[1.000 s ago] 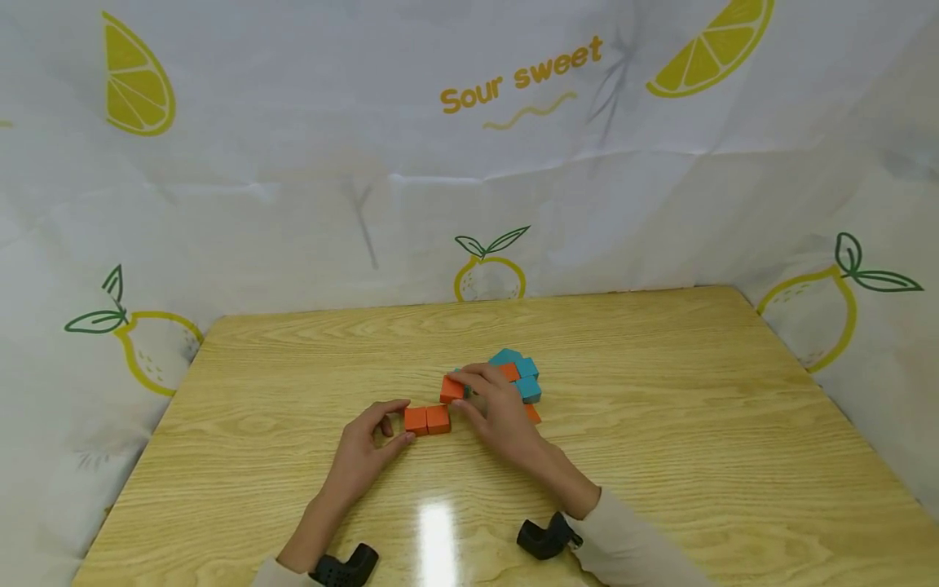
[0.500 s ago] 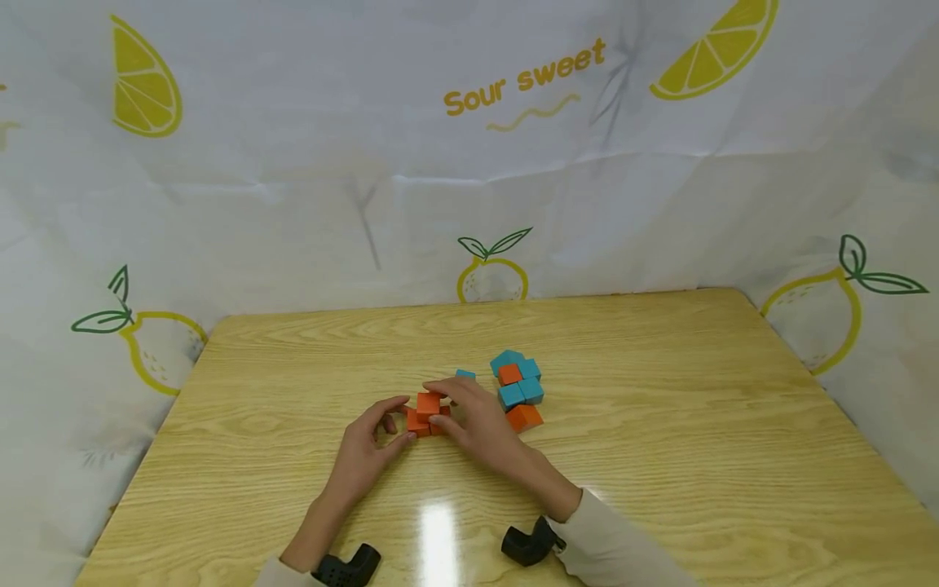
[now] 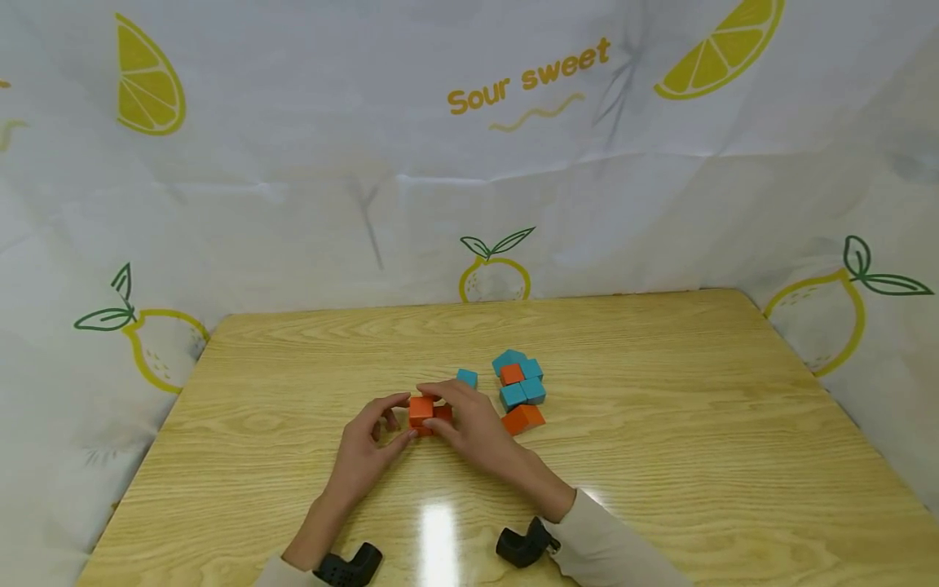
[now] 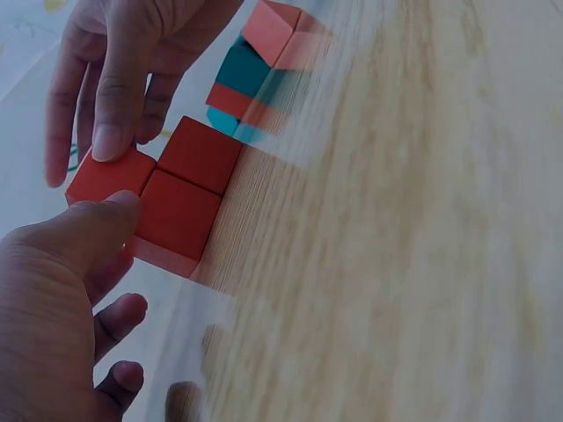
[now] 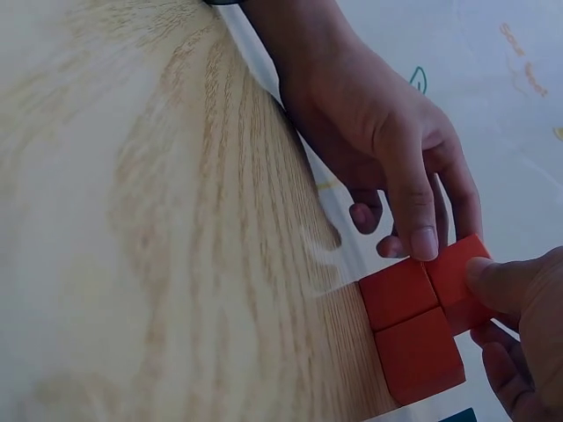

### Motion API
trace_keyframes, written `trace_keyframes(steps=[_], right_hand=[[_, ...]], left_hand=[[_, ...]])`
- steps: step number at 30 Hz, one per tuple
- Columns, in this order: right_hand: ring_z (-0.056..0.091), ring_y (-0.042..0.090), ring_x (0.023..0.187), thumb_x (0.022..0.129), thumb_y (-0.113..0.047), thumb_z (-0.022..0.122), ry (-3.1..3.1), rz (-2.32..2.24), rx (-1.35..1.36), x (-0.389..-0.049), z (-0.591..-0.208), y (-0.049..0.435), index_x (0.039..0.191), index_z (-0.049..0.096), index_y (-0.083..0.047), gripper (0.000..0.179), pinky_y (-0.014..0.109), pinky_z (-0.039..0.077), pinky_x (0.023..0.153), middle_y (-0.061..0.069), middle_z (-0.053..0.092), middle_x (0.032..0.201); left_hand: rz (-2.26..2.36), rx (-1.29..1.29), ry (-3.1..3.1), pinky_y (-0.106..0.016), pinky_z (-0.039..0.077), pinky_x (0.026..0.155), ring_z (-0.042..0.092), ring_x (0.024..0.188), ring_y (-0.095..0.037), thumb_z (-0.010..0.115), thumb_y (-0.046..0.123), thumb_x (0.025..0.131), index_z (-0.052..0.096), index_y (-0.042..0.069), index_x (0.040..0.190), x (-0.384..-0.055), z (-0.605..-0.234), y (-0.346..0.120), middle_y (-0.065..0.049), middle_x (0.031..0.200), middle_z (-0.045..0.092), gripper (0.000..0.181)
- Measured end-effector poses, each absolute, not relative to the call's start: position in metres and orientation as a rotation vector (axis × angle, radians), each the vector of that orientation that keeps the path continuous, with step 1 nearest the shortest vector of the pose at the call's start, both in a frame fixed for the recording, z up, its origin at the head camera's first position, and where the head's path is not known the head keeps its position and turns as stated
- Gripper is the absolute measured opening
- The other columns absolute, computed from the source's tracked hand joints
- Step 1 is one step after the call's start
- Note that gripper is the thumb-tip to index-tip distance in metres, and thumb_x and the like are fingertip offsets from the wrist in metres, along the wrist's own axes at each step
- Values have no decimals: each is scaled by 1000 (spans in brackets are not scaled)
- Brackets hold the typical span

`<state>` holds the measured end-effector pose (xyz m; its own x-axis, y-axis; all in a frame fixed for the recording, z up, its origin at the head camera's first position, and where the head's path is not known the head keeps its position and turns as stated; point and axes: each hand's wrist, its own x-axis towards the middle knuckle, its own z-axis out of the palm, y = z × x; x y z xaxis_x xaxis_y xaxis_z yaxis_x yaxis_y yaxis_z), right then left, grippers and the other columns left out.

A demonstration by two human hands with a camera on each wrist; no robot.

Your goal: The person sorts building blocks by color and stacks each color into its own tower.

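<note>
Two orange cubes sit side by side on the wooden table, with a third orange cube (image 3: 421, 408) on top of the left one. My right hand (image 3: 473, 424) pinches this upper cube between thumb and fingers. At the left end, my left hand (image 3: 364, 448) holds the lower left cube (image 5: 400, 294) between thumb and index finger, its other fingers loosely bent. The lower right cube (image 3: 443, 413) is partly hidden by my right hand in the head view; its front shows plainly in the right wrist view. A blue cube (image 3: 466, 377) lies just behind my right hand.
Right of the hands lies a group of blocks: a blue peaked block (image 3: 509, 359), several blue cubes (image 3: 534, 390), an orange cube (image 3: 511, 374) and an orange triangular block (image 3: 524, 419). A white printed cloth (image 3: 308, 244) hangs behind the table (image 3: 660, 456).
My right hand has carried an orange cube leftward from beside the block group onto the left cube of the pair. The left hand has stayed at the pair. The blue cube behind is more exposed.
</note>
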<state>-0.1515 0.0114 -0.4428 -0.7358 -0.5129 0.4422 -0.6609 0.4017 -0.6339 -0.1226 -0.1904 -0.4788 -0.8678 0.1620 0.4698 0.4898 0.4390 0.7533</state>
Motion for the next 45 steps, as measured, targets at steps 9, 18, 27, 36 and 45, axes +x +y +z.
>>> trace_keyframes(steps=[9, 18, 27, 36, 45], right_hand=[[54, 17, 114, 88, -13, 69, -2480, 1260, 1052, -150, -445, 9, 130, 58, -10, 43, 28, 46, 92, 4, 58, 123], [54, 17, 114, 89, -15, 68, -2464, 1252, 1079, -150, -444, 9, 131, 57, -10, 44, 28, 46, 91, 4, 57, 123], [54, 17, 115, 88, -14, 69, -2468, 1249, 1070, -150, -444, 9, 131, 56, -10, 46, 29, 45, 92, 3, 57, 124], [53, 16, 114, 89, -15, 69, -2455, 1280, 1074, -151, -444, 9, 132, 55, -10, 45, 27, 45, 92, 2, 56, 124], [55, 17, 113, 87, -13, 70, -2464, 1279, 1063, -150, -443, 9, 131, 57, -9, 45, 28, 46, 91, 3, 57, 123]], left_hand=[[-1409, -577, -2325, -27, 35, 54, 48, 70, -18, 76, -1, 79, 59, 13, 128, -123, -480, -191, 0, 107, 63, 54], [-1393, -577, -2335, -30, 36, 55, 51, 72, -22, 75, -6, 77, 59, 10, 127, -123, -479, -190, -2, 106, 63, 55], [-1393, -633, -2307, -32, 36, 54, 54, 72, -31, 72, -17, 74, 57, -5, 124, -114, -450, -181, -17, 106, 63, 53], [-1380, -664, -2282, -34, 37, 52, 54, 70, -31, 73, -17, 73, 59, -5, 121, -112, -444, -180, -16, 102, 63, 52], [-1369, -652, -2290, -26, 37, 54, 55, 71, -23, 75, -11, 74, 60, 4, 123, -121, -467, -186, -5, 89, 63, 53]])
